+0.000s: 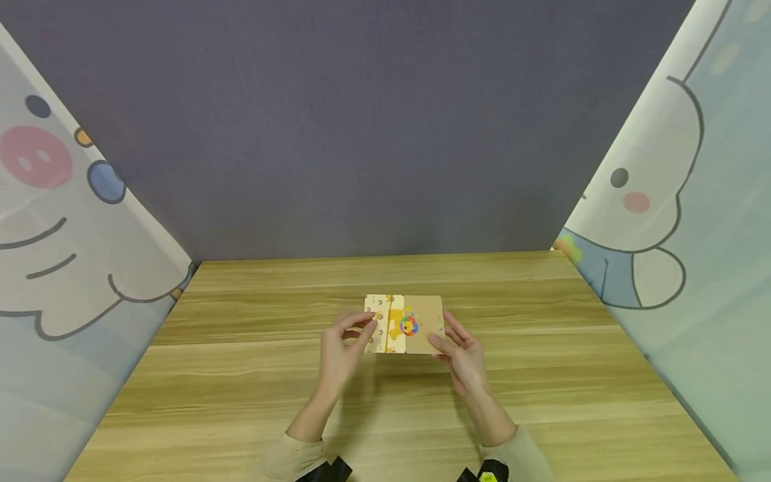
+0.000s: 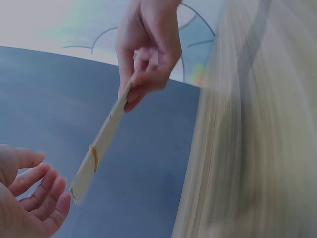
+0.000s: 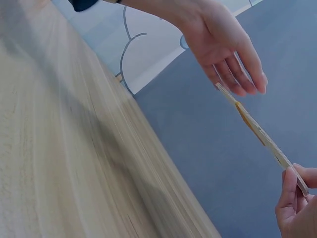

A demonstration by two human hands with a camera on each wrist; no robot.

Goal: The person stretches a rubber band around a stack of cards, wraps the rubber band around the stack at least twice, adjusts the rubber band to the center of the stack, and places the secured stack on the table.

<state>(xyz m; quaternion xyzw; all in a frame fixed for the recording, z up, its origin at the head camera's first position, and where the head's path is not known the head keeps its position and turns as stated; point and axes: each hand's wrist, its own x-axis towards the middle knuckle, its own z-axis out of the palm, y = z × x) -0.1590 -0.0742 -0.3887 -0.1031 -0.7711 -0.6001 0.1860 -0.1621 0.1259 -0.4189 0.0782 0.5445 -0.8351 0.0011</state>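
A thin, notebook-like booklet [image 1: 424,311] has a tan cover with a colourful lion and a cream patterned section at its left end. A narrow yellow band [image 2: 94,157] loops around that cream section. My right hand [image 1: 468,365] pinches the booklet's right end, thumb on top and fingers beneath. It is held above the table, seen nearly edge-on in both wrist views. Beside the left end is my left hand [image 1: 338,351], its fingers loosely bent. The left wrist view shows a small gap between those fingers and the booklet [image 2: 106,131].
Below both hands lies a wood-grain table [image 1: 241,395]. A dark grey panel [image 1: 373,134] rises behind its far edge. Curtains with cartoon animals hang on the left [image 1: 72,268] and right [image 1: 693,335].
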